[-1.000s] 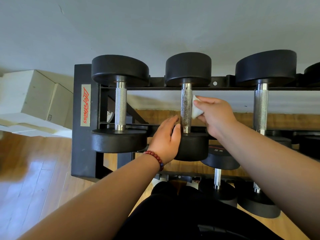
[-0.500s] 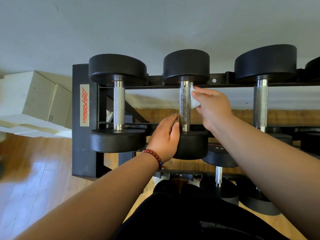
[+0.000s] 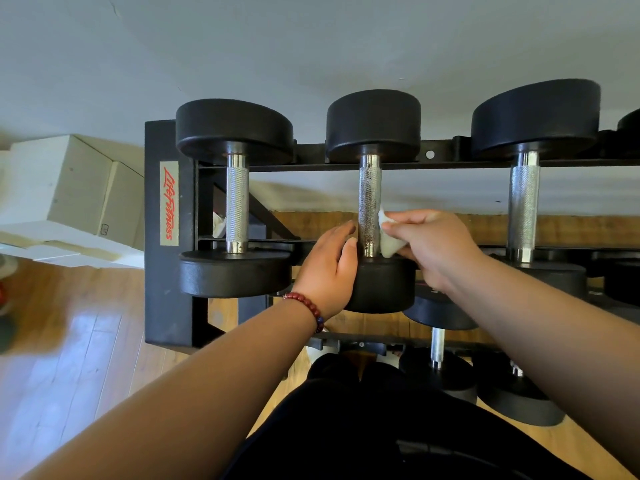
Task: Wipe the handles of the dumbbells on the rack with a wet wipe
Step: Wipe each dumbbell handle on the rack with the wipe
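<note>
Pale grey wall [image 3: 311, 46] fills the upper half of the view, with glossy wooden floor [image 3: 69, 358] below and a black dumbbell rack [image 3: 162, 271] standing against it. On the top tier, the middle dumbbell [image 3: 373, 126] lies with its rusty, knurled handle [image 3: 369, 188] running away from the person.

The right hand [image 3: 436, 247] pinches a crumpled white wet wipe [image 3: 388, 242] between thumb and curled fingers. It presses the wipe against the right side of that handle at its near end, just above the near head [image 3: 381, 285]. The wipe touches the metal and reaches down to the head's top face. The rest of the handle beyond the wipe is bare up to the far head.

The left hand [image 3: 329, 268] lies loosely against the left side of the near head. Its fingers are nearly straight and unclenched, reaching up beside the handle, and the thumb tip sits just left of the bar. It holds nothing. A red bead bracelet [image 3: 306, 304] circles that wrist.

Left of the middle dumbbell, a second dumbbell [image 3: 235, 202] rests well apart, leaving an open gap between the two handles. To the right, a third dumbbell [image 3: 524, 202] sits at a similar spacing, with the right forearm crossing the gap. Below the middle dumbbell, lower-tier dumbbells [image 3: 438, 341] stand partly hidden by the arms. Further left, beyond the rack's end post, cream boxes [image 3: 69, 188] sit on the floor.
</note>
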`<state>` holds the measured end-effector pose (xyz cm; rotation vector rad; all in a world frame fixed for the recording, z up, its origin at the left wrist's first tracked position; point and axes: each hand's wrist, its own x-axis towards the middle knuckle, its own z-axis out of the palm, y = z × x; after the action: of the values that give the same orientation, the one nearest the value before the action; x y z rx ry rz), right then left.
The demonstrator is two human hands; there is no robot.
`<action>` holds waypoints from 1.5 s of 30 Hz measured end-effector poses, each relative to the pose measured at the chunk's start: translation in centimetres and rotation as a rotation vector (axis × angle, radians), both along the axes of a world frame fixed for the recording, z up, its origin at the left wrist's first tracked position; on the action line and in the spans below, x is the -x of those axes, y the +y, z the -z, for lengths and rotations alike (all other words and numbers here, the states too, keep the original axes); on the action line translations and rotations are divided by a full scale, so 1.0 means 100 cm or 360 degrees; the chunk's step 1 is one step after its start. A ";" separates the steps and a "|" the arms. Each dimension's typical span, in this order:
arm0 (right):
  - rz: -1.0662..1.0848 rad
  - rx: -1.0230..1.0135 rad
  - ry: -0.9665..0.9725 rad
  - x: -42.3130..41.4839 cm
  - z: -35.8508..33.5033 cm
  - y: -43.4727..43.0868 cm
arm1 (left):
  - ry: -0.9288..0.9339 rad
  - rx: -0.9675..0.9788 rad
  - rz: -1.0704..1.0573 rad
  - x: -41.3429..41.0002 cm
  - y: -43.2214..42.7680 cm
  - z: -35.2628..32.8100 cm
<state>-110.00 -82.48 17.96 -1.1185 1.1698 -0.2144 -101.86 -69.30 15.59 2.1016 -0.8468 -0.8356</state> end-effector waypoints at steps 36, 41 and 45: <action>-0.0149 -0.0013 0.0086 -0.005 0.007 -0.008 | -0.0054 -0.0047 -0.0019 0.002 0.000 -0.001; -0.0253 0.0091 0.0080 0.005 0.007 -0.009 | -0.0050 -0.0047 -0.0007 0.002 0.000 0.000; -0.0281 0.0123 0.0091 0.002 0.007 -0.007 | -0.0032 -0.0052 0.0000 0.001 0.000 -0.001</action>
<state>-110.20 -83.19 17.28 -1.2962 1.1138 -0.0927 -101.97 -69.26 15.68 2.1418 -0.8491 -0.8349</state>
